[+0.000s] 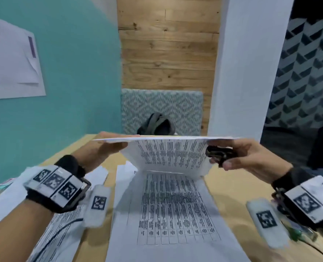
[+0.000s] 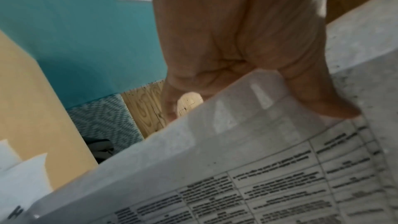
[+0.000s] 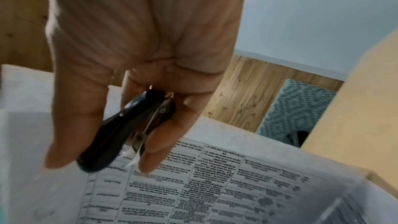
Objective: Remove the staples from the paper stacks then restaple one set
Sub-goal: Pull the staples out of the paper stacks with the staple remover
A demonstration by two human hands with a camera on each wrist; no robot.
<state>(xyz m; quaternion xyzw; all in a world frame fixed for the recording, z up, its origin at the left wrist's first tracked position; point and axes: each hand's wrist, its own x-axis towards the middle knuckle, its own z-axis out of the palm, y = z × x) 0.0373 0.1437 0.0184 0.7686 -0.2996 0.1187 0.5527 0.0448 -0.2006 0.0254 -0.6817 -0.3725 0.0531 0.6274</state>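
Left hand [image 1: 103, 148] pinches the far left corner of the lifted top sheet [image 1: 172, 154], thumb over the edge. Right hand [image 1: 247, 156] holds the right corner while its grip also curls round the black staple remover [image 1: 220, 154], likely kept ready for further staples. Sheet raised, probably to peel it off the printed stack [image 1: 175, 214] lying flat on the bench [image 1: 230, 195]. No staple visible.

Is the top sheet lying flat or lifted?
Lifted: both hands, left and right, hold the top sheet above the stack.
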